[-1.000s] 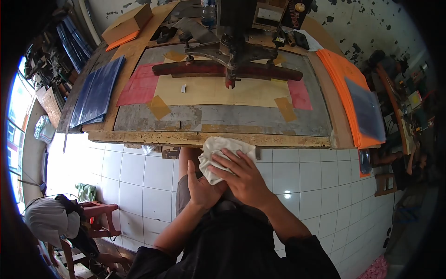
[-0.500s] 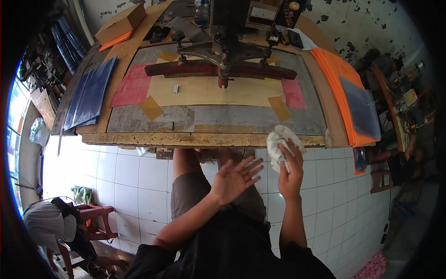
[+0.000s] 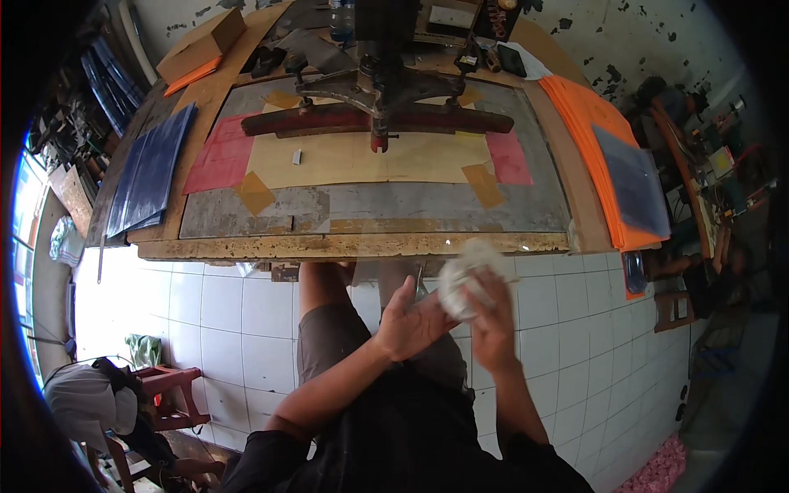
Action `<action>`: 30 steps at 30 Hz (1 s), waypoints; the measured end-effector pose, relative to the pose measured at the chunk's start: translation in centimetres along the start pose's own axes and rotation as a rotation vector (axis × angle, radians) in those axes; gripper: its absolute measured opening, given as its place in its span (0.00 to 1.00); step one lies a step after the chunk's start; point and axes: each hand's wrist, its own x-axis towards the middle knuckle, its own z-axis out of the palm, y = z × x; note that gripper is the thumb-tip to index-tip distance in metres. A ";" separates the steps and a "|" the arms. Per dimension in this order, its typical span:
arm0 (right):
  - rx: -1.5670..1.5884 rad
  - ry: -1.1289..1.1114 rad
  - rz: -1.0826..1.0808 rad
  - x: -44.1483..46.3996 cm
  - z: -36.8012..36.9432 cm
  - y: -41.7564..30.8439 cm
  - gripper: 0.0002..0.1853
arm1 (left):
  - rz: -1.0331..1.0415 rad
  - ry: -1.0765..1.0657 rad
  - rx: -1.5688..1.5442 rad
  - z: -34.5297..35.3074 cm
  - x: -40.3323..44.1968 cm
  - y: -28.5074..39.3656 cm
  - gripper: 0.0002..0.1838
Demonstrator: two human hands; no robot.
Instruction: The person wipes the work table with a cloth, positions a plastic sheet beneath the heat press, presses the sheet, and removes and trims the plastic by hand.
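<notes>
A crumpled white cloth [image 3: 470, 275] is bunched in my right hand [image 3: 491, 324], both slightly blurred by motion. My left hand [image 3: 411, 324] lies palm up with its thumb raised and fingers stretched toward the cloth. The cloth is at the left fingertips and partly covers them; whether they touch I cannot tell. Both hands are over my lap, in front of the worn wooden table edge [image 3: 353, 246]. Beyond them on the table lies a long cream sheet [image 3: 345, 164] under a dark red press bar [image 3: 329, 119].
Brown tape [image 3: 483, 186] and pink sheets [image 3: 218, 156] flank the cream sheet. Blue plastic covers [image 3: 152, 177] lie at left, orange sheets [image 3: 579, 131] at right. A cardboard box [image 3: 201, 45] stands at the back left. Another person [image 3: 94, 403] is at lower left near a red stool [image 3: 173, 394].
My right hand has brought the cloth leftward to my left hand. The left hand has turned a little, its fingers now closer together. The view has shifted slightly.
</notes>
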 end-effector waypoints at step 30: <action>-0.510 -0.070 0.015 2.4 -5.4 6.0 0.28 | 0.277 0.482 0.568 -1.4 -10.3 2.7 0.19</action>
